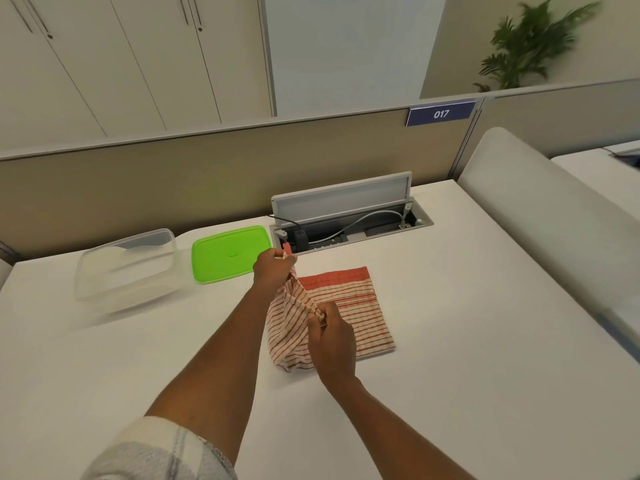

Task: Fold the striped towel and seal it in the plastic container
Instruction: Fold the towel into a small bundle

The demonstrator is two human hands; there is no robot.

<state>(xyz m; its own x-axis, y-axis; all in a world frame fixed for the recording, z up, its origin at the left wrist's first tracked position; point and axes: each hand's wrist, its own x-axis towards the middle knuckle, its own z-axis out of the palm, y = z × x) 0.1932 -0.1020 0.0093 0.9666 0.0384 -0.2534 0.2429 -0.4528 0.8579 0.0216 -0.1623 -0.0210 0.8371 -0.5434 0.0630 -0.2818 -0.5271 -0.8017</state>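
Observation:
The red-and-white striped towel (pixel 353 306) lies partly folded on the white table, its right part flat. My left hand (pixel 272 270) pinches the towel's far left corner and holds it lifted above the table. My right hand (pixel 334 341) grips the near part of the same raised edge, so the left part of the cloth hangs bunched between both hands. The clear plastic container (pixel 126 268) stands open at the left. Its green lid (pixel 230 252) lies flat beside it, just left of my left hand.
An open cable hatch (pixel 349 216) with plugs and cords sits in the table behind the towel. A beige partition runs along the table's far edge. A white padded divider (pixel 554 216) borders the right side.

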